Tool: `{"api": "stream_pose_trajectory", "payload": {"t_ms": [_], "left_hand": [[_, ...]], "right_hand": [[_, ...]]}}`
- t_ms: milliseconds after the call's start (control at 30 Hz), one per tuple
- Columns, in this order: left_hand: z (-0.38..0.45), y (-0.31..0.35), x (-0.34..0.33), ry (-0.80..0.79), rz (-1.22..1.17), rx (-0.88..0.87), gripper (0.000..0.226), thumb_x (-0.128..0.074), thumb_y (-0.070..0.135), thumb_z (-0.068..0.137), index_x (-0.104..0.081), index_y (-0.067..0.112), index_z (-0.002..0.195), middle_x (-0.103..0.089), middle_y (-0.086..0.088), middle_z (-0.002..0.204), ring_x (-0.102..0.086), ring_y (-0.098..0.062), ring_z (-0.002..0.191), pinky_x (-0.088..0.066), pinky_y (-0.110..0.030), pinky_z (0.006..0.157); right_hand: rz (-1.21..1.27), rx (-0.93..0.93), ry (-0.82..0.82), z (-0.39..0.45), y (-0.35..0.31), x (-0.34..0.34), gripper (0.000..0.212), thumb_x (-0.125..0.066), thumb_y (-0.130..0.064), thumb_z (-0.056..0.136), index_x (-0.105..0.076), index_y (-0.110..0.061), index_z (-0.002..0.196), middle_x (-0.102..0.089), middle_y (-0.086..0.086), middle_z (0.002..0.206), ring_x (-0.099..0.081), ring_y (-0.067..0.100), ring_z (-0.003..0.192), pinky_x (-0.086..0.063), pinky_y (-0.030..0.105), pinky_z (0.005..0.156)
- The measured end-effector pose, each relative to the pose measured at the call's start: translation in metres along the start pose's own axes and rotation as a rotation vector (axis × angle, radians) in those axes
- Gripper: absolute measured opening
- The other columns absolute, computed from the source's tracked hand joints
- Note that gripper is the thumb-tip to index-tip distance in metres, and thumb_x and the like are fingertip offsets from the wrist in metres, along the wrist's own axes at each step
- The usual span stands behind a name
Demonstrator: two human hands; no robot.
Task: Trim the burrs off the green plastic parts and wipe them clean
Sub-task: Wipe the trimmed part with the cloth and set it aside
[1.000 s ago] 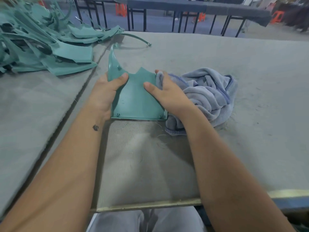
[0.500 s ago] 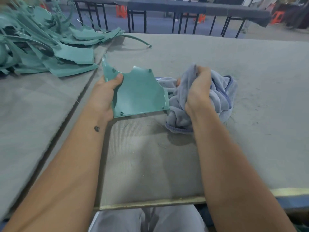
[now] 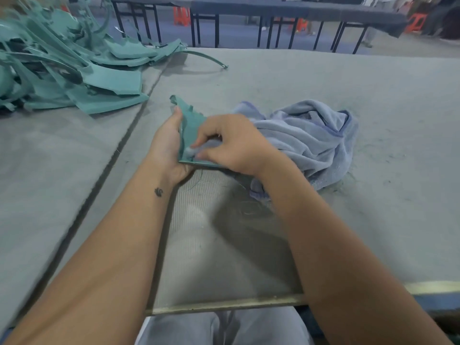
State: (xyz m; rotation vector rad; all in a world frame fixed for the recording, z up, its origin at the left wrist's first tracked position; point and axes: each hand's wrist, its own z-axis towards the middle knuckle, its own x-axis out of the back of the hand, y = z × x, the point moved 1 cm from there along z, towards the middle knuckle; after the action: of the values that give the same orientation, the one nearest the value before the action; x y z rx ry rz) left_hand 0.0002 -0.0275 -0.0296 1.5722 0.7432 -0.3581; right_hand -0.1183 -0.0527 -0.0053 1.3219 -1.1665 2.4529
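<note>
Grey felt surface (image 3: 323,78), my left hand (image 3: 165,148) gripping green part (image 3: 191,125) on edge, right hand (image 3: 231,143) fingers pinching blue cloth (image 3: 311,135) against it, green parts pile (image 3: 62,70) far left.

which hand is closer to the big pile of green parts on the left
Left. The left hand, gripping the green plastic part, sits nearer the pile of green parts; the right hand, pressing the cloth, is farther right.

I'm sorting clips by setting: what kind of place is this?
Probably a factory finishing area: a heap of green plastic parts on a long felt-covered worktable, more long tables and orange stools behind.
</note>
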Motion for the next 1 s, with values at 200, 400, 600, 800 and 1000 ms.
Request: {"api": "stream_pose_trajectory", "payload": {"t_ms": [200,400,600,800,1000], "left_hand": [[-0.003,-0.002,0.003,0.01,0.1,-0.001,0.034,-0.036,0.028,0.105,-0.061,0.006,0.104,-0.074,-0.009,0.077,-0.072,-0.018,0.064,-0.057,-0.027,0.053],[0.005,0.001,0.009,0.128,0.317,-0.129,0.014,-0.049,0.01,0.1,-0.062,0.009,0.105,-0.074,-0.005,0.082,-0.072,-0.017,0.069,-0.058,-0.03,0.055],[0.006,0.017,0.021,0.296,0.112,-0.276,0.009,-0.056,0.017,0.098,-0.064,0.02,0.099,-0.076,0.004,0.083,-0.073,-0.013,0.077,-0.058,-0.03,0.062],[0.002,0.003,0.005,0.231,-0.09,-0.206,0.015,-0.053,0.02,0.099,-0.063,0.011,0.107,-0.076,-0.003,0.086,-0.072,-0.013,0.071,-0.056,-0.024,0.058],[0.001,-0.01,-0.015,0.071,-0.195,-0.216,0.03,-0.035,0.03,0.105,-0.058,0.015,0.119,-0.074,-0.004,0.106,-0.073,-0.016,0.082,-0.059,-0.029,0.063]], "right_hand": [[-0.115,-0.058,0.099,0.008,0.005,-0.001,0.01,-0.065,-0.019,0.087,-0.058,-0.019,0.08,-0.053,-0.002,0.085,-0.052,0.018,0.081,-0.043,0.035,0.072],[-0.191,-0.341,0.373,0.002,0.044,0.016,0.012,-0.055,-0.024,0.091,-0.063,-0.015,0.09,-0.062,0.002,0.091,-0.056,0.022,0.084,-0.044,0.035,0.071],[0.254,-0.476,0.599,-0.011,0.057,0.034,0.013,-0.056,-0.028,0.09,-0.059,-0.021,0.08,-0.058,-0.009,0.07,-0.051,0.005,0.063,-0.041,0.023,0.058],[0.548,-0.429,0.356,-0.014,0.037,0.015,0.048,-0.036,-0.052,0.099,-0.065,-0.026,0.073,-0.066,-0.011,0.067,-0.063,0.002,0.073,-0.045,0.019,0.07],[0.93,-0.241,0.27,-0.012,0.022,0.014,0.072,-0.03,-0.063,0.092,-0.067,-0.002,0.1,-0.069,0.004,0.076,-0.062,0.014,0.072,-0.048,0.024,0.07]]}}
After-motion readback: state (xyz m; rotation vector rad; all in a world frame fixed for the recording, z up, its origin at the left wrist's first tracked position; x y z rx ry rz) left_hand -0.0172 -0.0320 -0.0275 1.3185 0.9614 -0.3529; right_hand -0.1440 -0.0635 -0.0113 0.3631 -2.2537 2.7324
